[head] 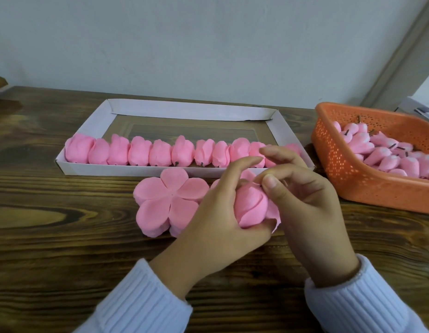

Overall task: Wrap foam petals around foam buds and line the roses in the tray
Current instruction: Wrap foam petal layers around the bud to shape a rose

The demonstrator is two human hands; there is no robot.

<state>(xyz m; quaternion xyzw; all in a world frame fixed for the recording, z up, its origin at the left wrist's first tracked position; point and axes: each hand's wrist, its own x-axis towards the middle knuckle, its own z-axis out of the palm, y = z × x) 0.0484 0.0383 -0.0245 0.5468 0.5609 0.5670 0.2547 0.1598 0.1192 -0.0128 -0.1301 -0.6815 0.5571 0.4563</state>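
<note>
Pale grey plaster wall [208, 39] fills the background, smooth and unmarked, above a dark wood-grain desk [52, 236] with bold swirling knots. A long, shallow white cardboard tray [189, 111] lies across the desk, its thin walls folded at the corners. On the right sits an orange perforated plastic basket [367, 188], cut off by the picture's edge and heaped with soft pink foam buds [381, 155].

Along the tray's near wall, finished roses [160, 152] lie side by side, touching. They are matte pink with short dark stems [176, 163] pointing toward the viewer. The row's right end is hidden behind the hands.

Just in front of the tray is a stack of five-lobed foam petals [170, 198], flat and flower-shaped, partly covered by the left hand [215, 219].

That hand cups a half-wrapped rose [250, 207] just above the desk, its fingers [242, 164] curled over the top and the thumb underneath. The right hand [312, 203] pinches the rose's upper edge between thumb and bent forefinger, and one loose petal hangs below.

Ribbed white knit sleeves [141, 304] cover both wrists.
</note>
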